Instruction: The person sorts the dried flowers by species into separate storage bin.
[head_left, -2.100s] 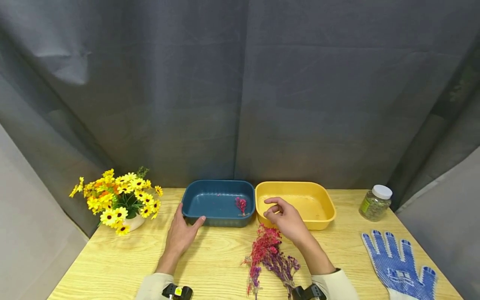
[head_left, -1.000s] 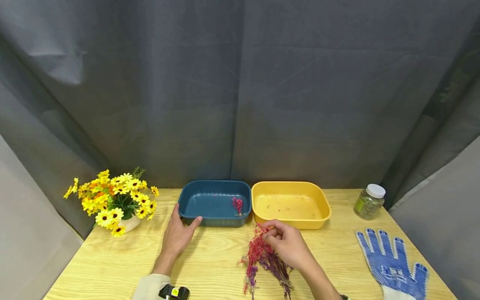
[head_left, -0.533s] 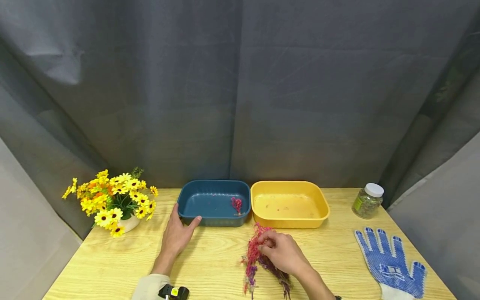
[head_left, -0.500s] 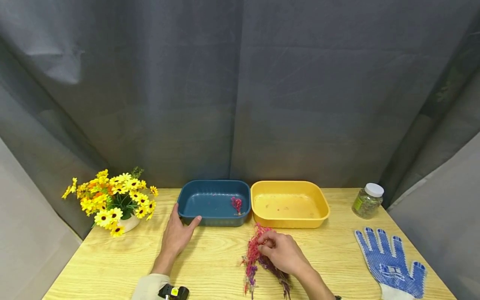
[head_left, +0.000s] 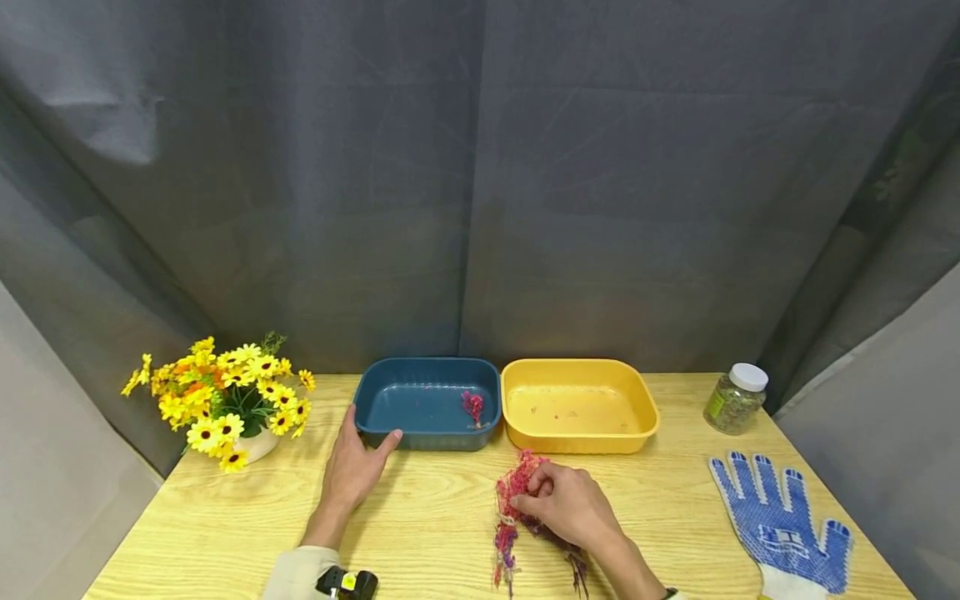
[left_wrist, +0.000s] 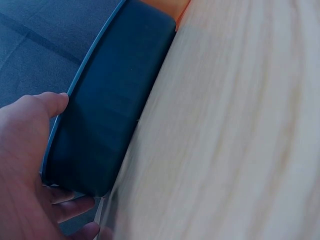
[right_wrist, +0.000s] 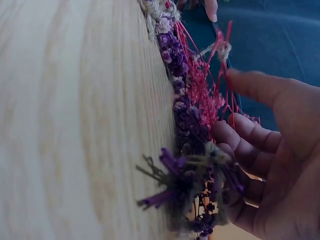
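My left hand (head_left: pixel 351 468) holds the near left corner of a blue plastic basin (head_left: pixel 431 442). In the left wrist view the thumb (left_wrist: pixel 56 103) lies on the rim and the other fingers wrap below the corner. A small pink dried sprig (head_left: pixel 473 406) lies inside this basin. My right hand (head_left: pixel 572 504) pinches thin pink stems of a dried flower bunch (head_left: pixel 513 485) in front of the basins. In the right wrist view pink flowers (right_wrist: pixel 200 87) hang beside purple ones (right_wrist: pixel 186 120), with pale twine (right_wrist: pixel 156 9) near the top. The palm partly hides more purple flowers.
A yellow basin (head_left: pixel 581 444) with a few crumbs stands right beside the blue one. At the left is a white pot of yellow flowers (head_left: pixel 240 417). A lidded jar (head_left: pixel 737 400) and a blue dotted glove (head_left: pixel 783 521) lie to the right. Dark curtain (head_left: pixel 480 183) backs the table.
My right hand has come down from over the yellow basin's near edge onto the flower bunch and pinched pink stems, which have shifted slightly. The left hand stays on the blue basin.
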